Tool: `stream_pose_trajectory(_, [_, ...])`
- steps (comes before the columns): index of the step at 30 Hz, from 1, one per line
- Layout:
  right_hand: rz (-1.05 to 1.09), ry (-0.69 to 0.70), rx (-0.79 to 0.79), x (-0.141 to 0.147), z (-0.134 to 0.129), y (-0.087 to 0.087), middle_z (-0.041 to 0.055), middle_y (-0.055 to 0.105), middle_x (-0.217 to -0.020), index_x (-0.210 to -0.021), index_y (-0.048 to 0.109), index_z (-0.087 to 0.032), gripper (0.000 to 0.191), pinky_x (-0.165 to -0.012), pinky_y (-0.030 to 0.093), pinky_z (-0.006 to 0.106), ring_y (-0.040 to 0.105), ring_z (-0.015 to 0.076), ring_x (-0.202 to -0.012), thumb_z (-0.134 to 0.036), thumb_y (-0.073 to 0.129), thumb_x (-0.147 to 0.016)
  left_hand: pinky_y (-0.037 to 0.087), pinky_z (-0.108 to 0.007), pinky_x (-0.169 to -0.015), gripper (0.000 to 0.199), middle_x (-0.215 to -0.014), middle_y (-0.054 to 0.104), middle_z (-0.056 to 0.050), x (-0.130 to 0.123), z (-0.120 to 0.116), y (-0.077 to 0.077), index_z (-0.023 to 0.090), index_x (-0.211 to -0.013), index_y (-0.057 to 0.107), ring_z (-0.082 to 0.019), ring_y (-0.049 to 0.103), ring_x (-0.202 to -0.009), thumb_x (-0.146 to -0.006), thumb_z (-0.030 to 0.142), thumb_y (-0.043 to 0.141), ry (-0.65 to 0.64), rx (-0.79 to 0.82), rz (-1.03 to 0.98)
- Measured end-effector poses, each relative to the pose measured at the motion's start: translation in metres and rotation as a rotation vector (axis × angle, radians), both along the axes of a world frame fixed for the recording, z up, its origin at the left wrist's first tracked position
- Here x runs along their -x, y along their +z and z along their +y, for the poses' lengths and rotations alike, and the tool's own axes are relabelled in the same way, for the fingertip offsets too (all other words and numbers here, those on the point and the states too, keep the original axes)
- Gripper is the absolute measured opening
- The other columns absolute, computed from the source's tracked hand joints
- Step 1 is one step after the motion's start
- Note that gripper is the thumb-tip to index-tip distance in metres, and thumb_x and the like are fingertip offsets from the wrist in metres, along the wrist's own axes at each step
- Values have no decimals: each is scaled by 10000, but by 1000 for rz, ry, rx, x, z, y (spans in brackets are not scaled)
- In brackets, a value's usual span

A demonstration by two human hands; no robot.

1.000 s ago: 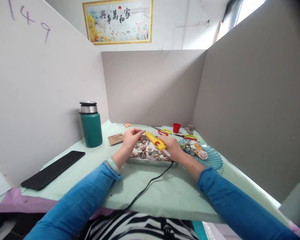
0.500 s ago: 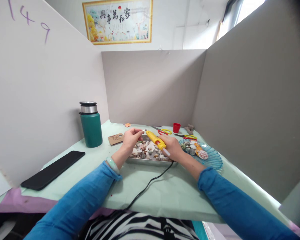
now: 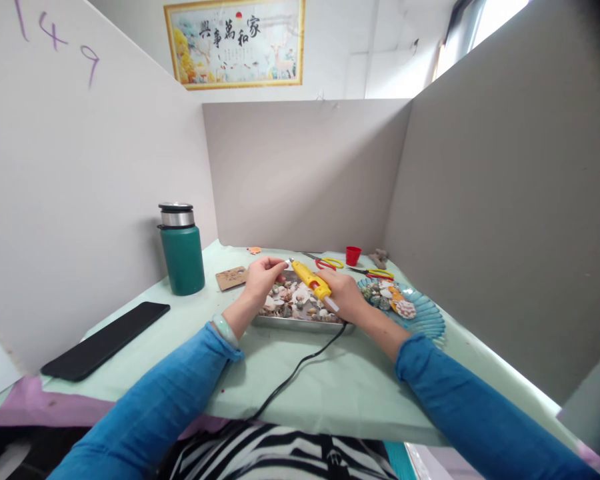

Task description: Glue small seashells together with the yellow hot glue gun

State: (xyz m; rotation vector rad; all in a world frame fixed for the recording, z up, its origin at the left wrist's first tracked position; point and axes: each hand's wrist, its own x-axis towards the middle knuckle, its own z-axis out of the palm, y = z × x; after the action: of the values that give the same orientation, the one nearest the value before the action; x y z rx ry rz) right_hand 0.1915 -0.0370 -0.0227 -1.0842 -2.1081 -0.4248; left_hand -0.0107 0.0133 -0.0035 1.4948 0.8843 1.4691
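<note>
My right hand (image 3: pixel 344 293) is wrapped round a yellow glue gun (image 3: pixel 307 277), whose metal nozzle points up and to the left. A whitish glue stick (image 3: pixel 332 304) sticks out of its rear end. Close to the nozzle, my left hand (image 3: pixel 264 277) pinches a small whitish piece (image 3: pixel 287 263), too small to make out. Both hands are above a metal tray (image 3: pixel 300 323) filled with small shells (image 3: pixel 287 300). A black cord (image 3: pixel 300 368) runs from the gun to the table's front edge.
A blue glass plate (image 3: pixel 431 323) with shells stands at the right. Behind are two scissors (image 3: pixel 333 263) (image 3: pixel 380 274) and a red cup (image 3: pixel 353 255). At the left are a green bottle (image 3: pixel 183 260), a black flat object (image 3: pixel 107 339) and a brown card (image 3: pixel 231 278). Grey panels (image 3: pixel 305 173) enclose the table.
</note>
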Motion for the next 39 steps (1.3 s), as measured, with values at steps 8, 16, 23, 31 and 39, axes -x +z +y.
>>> stream_pose_trajectory(8, [-14, -33, -10, 0, -1, -1, 63, 646, -875, -934, 592, -175, 198, -621, 341, 266, 563, 185, -751, -181, 507, -755, 425, -218, -491, 262, -588, 591, -9, 0, 0, 0, 120, -783, 637, -96, 530, -487, -637, 323, 718, 11, 9, 10])
stream_pose_trajectory(16, [-21, -31, 5, 1, -3, 1, 64, 659, -911, -972, 599, -178, 239, -645, 366, 263, 591, 198, -807, -180, 537, -741, 422, -213, -489, 269, -585, 593, -6, 0, 1, 0, 121, -773, 640, -91, 529, -482, -624, 328, 726, 6, 6, -3])
stream_pose_trajectory(23, [-32, -31, -3, 2, -5, 2, 65, 659, -887, -960, 607, -183, 213, -629, 364, 264, 589, 197, -780, -205, 543, -758, 421, -216, -488, 271, -559, 592, -2, 0, -3, 3, 115, -776, 639, -91, 528, -458, -608, 308, 727, 13, 56, -29])
stream_pose_trajectory(31, [-27, -66, -6, 3, -4, 2, 72, 661, -925, -985, 605, -176, 226, -643, 369, 268, 592, 198, -794, -202, 543, -769, 419, -219, -485, 280, -585, 607, -11, 0, -2, 2, 109, -789, 646, -89, 528, -457, -612, 312, 724, 16, 61, -25])
stream_pose_trajectory(39, [-45, -52, -15, 2, -4, 1, 69, 660, -887, -964, 610, -179, 221, -631, 361, 267, 586, 197, -778, -189, 547, -752, 406, -212, -474, 266, -562, 589, 2, 0, -2, 4, 115, -776, 642, -84, 516, -450, -612, 309, 720, 33, 47, -46])
